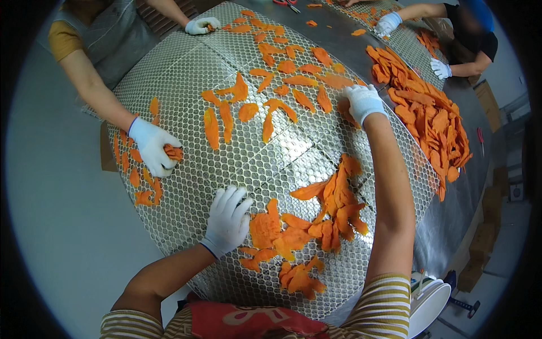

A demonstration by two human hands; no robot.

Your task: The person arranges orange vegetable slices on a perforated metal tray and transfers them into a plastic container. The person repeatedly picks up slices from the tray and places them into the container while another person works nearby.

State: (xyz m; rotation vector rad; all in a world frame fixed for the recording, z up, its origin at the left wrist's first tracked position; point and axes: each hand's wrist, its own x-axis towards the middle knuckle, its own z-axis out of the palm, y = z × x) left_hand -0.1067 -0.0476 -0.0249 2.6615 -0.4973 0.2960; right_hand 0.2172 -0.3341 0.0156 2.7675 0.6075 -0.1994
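Observation:
My left hand [227, 220], in a white knit glove, lies palm down with fingers spread over the pale mesh [190, 216]. Just right of it are flat orange dried fruit slices [264, 229], with nothing visible in its grasp. My right hand [366, 101], gloved too, reaches far forward to the mesh's right edge. Beneath its fingers a slice [347, 111] shows in part; whether they grip it is hidden. Overlapping slices form a loose heap [336, 193] between my arms, and a smaller clump [301, 277] sits close to my apron. Single slices [250, 112] lie spread out across the middle.
A large pile of slices [436, 123] rests on the metal table [449, 224] at right. Across the mesh at left, a co-worker's gloved hand [154, 146] holds several slices; their other hand [202, 26] is farther back. Another person [470, 38] works at upper right. Red-handled scissors [288, 4] lie behind.

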